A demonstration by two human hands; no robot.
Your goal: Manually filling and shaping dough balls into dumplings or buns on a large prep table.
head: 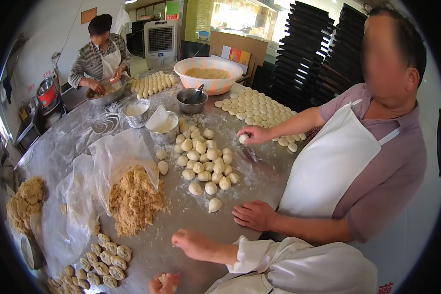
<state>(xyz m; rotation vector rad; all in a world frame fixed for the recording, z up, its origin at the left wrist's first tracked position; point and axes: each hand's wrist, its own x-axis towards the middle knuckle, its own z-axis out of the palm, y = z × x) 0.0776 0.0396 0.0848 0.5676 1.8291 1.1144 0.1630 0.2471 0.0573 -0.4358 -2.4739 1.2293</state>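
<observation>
At the bottom edge my left hand (158,285) grips a pale piece of dough (167,279), partly cut off by the frame. My right hand (193,243), in a white sleeve, hovers over the steel table (202,264) with its fingers curled down. Whether anything is between those fingertips is hidden. Beyond it lies a heap of crumbly tan filling (136,202) beside a clear plastic sheet (121,150). One dough ball (215,205) sits apart from a pile of round dough balls (204,156). Left of my hands stand rows of shaped pastries with patterned tops (102,267).
A co-worker to the right holds a dough ball (244,138), with flattened dough rounds (257,106) behind. Another works at a metal bowl (108,97). Flour tins (163,128), a grey bowl (192,101) and a large basin (208,79) stand on the table. Black trays (297,55) are stacked behind.
</observation>
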